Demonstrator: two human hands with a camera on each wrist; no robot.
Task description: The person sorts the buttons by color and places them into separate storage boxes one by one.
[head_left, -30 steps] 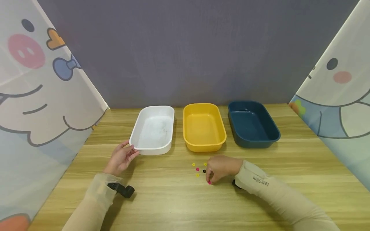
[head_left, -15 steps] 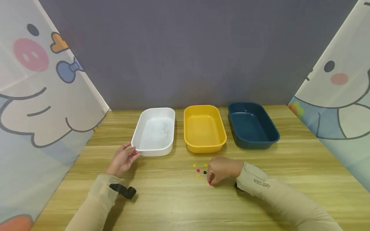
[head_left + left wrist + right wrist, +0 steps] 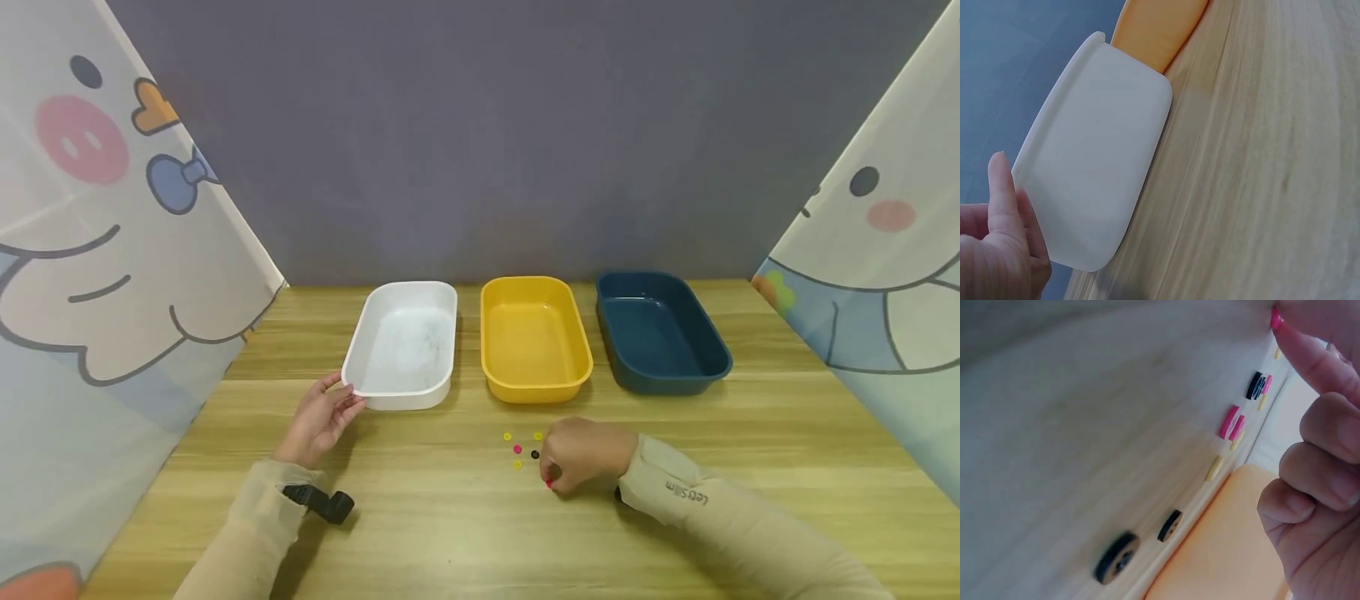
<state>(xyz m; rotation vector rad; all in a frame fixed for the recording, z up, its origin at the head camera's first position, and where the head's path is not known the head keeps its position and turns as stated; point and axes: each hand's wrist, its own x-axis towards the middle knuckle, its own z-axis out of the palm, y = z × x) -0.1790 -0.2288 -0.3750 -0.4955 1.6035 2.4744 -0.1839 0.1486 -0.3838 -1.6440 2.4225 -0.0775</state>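
In the head view my right hand [image 3: 583, 454] is low over the table, thumb and index finger pinching a small pink button [image 3: 1275, 320] at the tabletop. The other fingers are curled in the right wrist view. Left of this hand lie a pink button [image 3: 517, 449], a black button [image 3: 535, 454] and yellow buttons [image 3: 517, 465]. More buttons, including a black one [image 3: 1117, 557], show in the right wrist view but are hidden by the hand from above. My left hand [image 3: 318, 421] holds the near left corner of a white bin [image 3: 401, 400] by its rim.
A yellow bin [image 3: 536, 392] stands in the middle and a dark blue bin [image 3: 671, 383] to its right, both with nothing visible inside. All three bins sit toward the back of the wooden table [image 3: 450, 533], before a grey wall [image 3: 480, 142]. Printed cloth panels flank both sides.
The whole head view has shifted slightly. My right hand stays at the same spot with the pink button at its fingertips, and my left hand remains at the white bin's corner.
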